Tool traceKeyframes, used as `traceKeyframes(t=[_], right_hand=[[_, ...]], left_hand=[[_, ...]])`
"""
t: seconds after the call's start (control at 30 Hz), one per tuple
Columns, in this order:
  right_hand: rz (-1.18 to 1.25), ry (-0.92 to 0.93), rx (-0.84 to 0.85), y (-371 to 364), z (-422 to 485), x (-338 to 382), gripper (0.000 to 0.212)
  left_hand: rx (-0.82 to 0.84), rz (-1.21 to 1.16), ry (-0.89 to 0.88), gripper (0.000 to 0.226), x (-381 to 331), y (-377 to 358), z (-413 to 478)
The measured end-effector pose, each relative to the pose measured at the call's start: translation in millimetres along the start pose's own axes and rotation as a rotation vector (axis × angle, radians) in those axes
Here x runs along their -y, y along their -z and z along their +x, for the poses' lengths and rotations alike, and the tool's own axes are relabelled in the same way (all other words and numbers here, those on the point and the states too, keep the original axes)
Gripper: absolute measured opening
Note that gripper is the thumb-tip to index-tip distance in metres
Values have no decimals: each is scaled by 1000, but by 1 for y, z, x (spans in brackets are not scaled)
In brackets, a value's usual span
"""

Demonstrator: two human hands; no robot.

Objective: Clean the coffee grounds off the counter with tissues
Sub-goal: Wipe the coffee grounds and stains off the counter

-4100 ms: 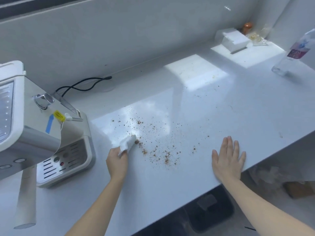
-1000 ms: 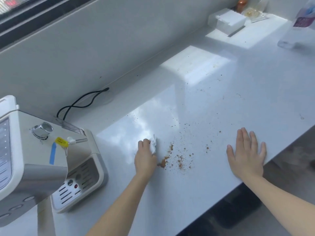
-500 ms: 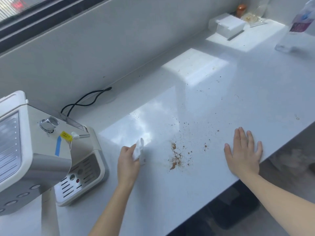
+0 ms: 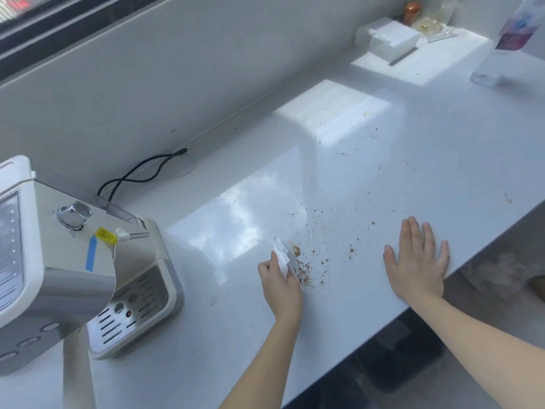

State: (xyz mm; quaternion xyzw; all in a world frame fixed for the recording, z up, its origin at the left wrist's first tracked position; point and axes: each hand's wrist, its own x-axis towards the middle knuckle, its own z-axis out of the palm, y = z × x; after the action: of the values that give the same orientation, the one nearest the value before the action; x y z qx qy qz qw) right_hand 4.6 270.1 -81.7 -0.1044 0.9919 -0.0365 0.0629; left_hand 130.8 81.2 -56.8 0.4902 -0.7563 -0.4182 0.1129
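The coffee machine [image 4: 59, 261] is running off the left edge, so its front is going unseen, and its body is covering the near end of the black cable [image 4: 138, 175]. The left hand [image 4: 281, 287] is curling round the tissue [image 4: 280, 257], hiding most of it and its own fingertips. The finer coffee grounds [image 4: 303, 271] are thinning into specks too small to count. The bottle [image 4: 507, 45] is being cropped by the top and right edges, its label smearing beyond reading. In the far corner a brown object [image 4: 412, 10] and a clear wrapper [image 4: 432, 26] are showing too small to identify. Under the counter [image 4: 442, 143] a dark shape [image 4: 398, 367] is blurring out.
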Motion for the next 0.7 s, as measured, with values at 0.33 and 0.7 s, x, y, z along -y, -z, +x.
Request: traceKeyframes(t=[0.33,0.7], right_hand=[[-9,1,2,0,0,0,67],[-8,0,21,0,1,1,67]], left_hand=[[-254,127,-114,47,50,99,48],[48,448,-296,63,47,55,23]])
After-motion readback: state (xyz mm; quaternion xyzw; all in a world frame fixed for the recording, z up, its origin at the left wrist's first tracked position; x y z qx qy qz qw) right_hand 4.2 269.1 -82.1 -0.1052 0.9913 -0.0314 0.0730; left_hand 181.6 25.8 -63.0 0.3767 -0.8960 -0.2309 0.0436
